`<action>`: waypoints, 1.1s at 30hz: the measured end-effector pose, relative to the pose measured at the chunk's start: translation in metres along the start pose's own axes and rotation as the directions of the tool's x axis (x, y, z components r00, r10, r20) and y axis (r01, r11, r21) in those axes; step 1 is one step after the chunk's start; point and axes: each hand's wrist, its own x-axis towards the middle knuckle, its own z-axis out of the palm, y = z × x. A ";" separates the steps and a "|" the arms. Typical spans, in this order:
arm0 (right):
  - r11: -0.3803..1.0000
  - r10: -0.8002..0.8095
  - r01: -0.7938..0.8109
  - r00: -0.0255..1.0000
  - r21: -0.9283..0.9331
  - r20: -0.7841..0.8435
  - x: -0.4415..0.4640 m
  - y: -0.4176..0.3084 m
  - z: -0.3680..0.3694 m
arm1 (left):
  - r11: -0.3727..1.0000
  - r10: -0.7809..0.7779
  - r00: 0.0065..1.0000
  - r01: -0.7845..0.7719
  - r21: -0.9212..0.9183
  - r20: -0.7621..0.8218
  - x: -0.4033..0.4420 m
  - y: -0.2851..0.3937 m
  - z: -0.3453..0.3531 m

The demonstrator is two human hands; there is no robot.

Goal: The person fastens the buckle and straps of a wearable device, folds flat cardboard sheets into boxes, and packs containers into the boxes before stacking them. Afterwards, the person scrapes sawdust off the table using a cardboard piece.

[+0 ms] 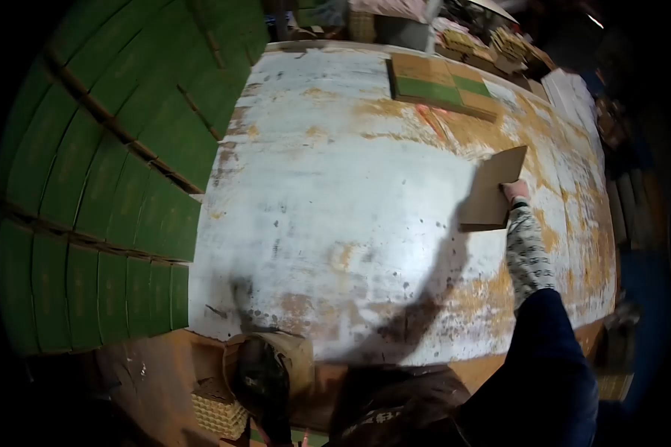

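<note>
My right hand (515, 191), in a patterned sleeve pulled out past a dark blue one, grips the right edge of a brown cardboard piece (488, 195). The piece is tilted over the right part of the worn white table (328, 186) and throws a shadow to its left. Whether its lower edge touches the tabletop I cannot tell. At the bottom edge of the view a small pinkish patch may be part of my left hand (305, 438); its fingers are too dark and small to make out.
Stacked green boxes (104, 171) form a wall along the left side. Flat brown-and-green boxes (443, 83) lie at the table's far side. An open tan container (298, 354) and a woven-looking stack (220, 416) stand by the near edge. Clutter (492, 45) fills the back right.
</note>
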 end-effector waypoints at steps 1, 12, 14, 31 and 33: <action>0.976 -0.016 -0.012 0.992 -0.215 -0.128 0.026 0.057 -0.001 | 0.999 0.025 0.999 -0.026 0.028 0.030 0.005 0.002 -0.002; 0.889 -0.377 0.123 0.743 0.441 0.553 -0.312 -0.038 0.194 | 0.781 0.378 0.835 -0.520 0.347 0.401 -0.026 0.079 0.046; 0.872 -0.336 0.052 0.787 0.487 0.518 -0.245 0.049 0.149 | 0.625 0.298 0.847 -0.521 0.581 0.439 -0.078 0.119 0.086; 0.898 -0.362 0.060 0.666 0.436 0.653 -0.276 0.299 -0.056 | 0.989 -0.013 0.864 0.086 -0.122 0.504 -0.319 0.020 0.265; 0.932 -0.302 0.050 0.657 0.360 0.691 -0.272 0.335 -0.041 | 0.932 0.010 0.788 0.216 -0.292 0.616 -0.324 0.031 0.285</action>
